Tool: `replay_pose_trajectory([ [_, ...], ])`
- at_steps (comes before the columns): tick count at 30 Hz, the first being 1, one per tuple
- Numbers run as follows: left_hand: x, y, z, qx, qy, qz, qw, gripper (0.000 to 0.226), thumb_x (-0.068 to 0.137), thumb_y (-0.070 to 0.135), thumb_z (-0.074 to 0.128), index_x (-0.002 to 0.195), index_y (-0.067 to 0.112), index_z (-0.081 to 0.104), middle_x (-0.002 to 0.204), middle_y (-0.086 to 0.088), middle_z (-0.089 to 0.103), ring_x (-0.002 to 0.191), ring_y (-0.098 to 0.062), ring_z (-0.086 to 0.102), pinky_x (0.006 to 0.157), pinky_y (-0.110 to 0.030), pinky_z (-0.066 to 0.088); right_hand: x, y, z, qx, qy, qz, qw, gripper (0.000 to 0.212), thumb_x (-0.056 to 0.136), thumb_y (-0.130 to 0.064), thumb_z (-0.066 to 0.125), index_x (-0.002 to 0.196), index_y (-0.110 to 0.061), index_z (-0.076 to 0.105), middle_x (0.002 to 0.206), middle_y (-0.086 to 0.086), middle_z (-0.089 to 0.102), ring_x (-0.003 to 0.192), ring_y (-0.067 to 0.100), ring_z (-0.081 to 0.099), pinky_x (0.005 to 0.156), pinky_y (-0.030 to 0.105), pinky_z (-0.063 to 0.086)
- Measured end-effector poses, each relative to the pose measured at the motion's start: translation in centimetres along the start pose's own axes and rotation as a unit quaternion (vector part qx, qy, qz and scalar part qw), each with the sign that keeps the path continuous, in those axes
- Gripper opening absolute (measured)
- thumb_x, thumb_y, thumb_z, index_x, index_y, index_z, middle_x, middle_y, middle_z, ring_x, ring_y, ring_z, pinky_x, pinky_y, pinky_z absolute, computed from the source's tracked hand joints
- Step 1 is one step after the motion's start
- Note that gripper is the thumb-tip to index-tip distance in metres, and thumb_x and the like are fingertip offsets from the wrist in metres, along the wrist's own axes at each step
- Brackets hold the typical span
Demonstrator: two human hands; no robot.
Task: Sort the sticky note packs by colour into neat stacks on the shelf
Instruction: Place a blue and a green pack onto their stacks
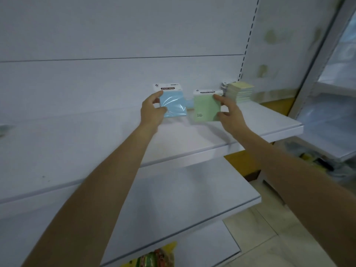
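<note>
A white shelf [250, 128] runs across a white shop rack. It is smooth and flat, with a narrow front lip. Behind it stands a plain white back panel [115, 35], crossed by one thin horizontal seam. At the panel's right edge is a slotted upright [248, 35] with a column of small dark slots. A lower shelf [192, 189] in the same white finish sits beneath. Pale beige floor tiles [260, 237] show at lower right. A grey metal frame [316, 64] rises at the far right, blurred. A crinkled yellow and green wrapper [154, 257] shows at the bottom edge.

Two bare forearms reach forward over the shelf. The left hand [153, 110] grasps a blue pack [174, 105], fingers and thumb curled round its left edge. The right hand [229, 114] grasps a green pack [205, 106] in the same way by its right edge.

Both packs are flat rectangles in glossy clear film, each topped by a white header card with a dark label band. They are held upright side by side, faces toward the camera, with a small gap between them. Whether their lower edges touch the shelf cannot be told.

At the shelf's back right corner, near the right hand, sits a stack [240, 92] of pale yellow-green packs, its edges fairly even.
</note>
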State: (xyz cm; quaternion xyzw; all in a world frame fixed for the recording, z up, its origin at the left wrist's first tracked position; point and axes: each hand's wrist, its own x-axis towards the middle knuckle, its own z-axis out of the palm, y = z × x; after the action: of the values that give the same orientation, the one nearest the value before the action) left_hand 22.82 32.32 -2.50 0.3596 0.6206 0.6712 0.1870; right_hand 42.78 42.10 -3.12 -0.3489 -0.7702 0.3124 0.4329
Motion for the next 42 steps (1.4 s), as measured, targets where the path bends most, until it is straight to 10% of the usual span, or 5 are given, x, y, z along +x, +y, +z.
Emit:
replay_pose_trajectory([
  [7, 4.6, -0.7, 5.1, 0.027, 0.018, 0.005, 0.999, 0.056, 0.077, -0.013, 0.054, 0.126, 0.015, 0.054, 0.106, -0.002, 0.049, 0.099, -0.025, 0.056, 0.095, -0.048, 0.051, 5.9, 4.1, -2.8, 0.023, 0.028, -0.004, 0.999, 0.059, 0.080, 0.013, 0.038, 0.130, -0.015, 0.048, 0.137, 0.013, 0.041, 0.116, 0.016, 0.041, 0.080, 0.005, 0.041],
  [25, 10.6, -3.9, 10.9, 0.237, 0.054, -0.049, 0.969, 0.049, 0.081, 0.002, 0.060, 0.129, 0.005, 0.052, 0.123, -0.015, 0.060, 0.114, -0.028, 0.057, 0.103, -0.033, 0.043, 19.7, 11.2, -2.0, 0.155, -0.058, 0.044, 0.985, 0.059, 0.077, 0.011, 0.042, 0.128, -0.019, 0.051, 0.123, 0.007, 0.050, 0.110, 0.016, 0.048, 0.079, 0.013, 0.047],
  [29, 10.0, -3.7, 11.3, 0.312, 0.036, -0.053, 0.948, 0.046, 0.087, 0.008, 0.055, 0.132, 0.004, 0.048, 0.137, -0.013, 0.052, 0.125, -0.025, 0.050, 0.105, -0.029, 0.036, 20.1, 11.7, -0.8, 0.162, -0.044, 0.082, 0.982, 0.056, 0.077, 0.000, 0.044, 0.123, -0.028, 0.056, 0.111, -0.002, 0.051, 0.103, 0.015, 0.051, 0.099, 0.034, 0.046],
  [37, 9.4, -4.7, 11.4, 0.385, 0.060, -0.024, 0.920, 0.040, 0.093, 0.016, 0.047, 0.131, 0.005, 0.051, 0.139, -0.014, 0.051, 0.128, -0.027, 0.048, 0.105, -0.026, 0.032, 20.0, 12.6, -0.3, 0.126, -0.049, 0.075, 0.988, 0.055, 0.076, -0.012, 0.042, 0.126, -0.031, 0.053, 0.138, 0.006, 0.048, 0.114, 0.017, 0.049, 0.107, 0.042, 0.040],
  [42, 9.2, -5.4, 10.1, 0.377, 0.088, 0.019, 0.922, 0.034, 0.095, 0.023, 0.044, 0.124, 0.009, 0.056, 0.130, -0.011, 0.060, 0.113, -0.028, 0.059, 0.097, -0.027, 0.038, 20.4, 13.1, 0.2, 0.076, -0.073, 0.040, 0.994, 0.050, 0.086, -0.001, 0.036, 0.131, -0.017, 0.048, 0.122, 0.003, 0.050, 0.096, 0.009, 0.038, 0.073, 0.006, 0.035],
])
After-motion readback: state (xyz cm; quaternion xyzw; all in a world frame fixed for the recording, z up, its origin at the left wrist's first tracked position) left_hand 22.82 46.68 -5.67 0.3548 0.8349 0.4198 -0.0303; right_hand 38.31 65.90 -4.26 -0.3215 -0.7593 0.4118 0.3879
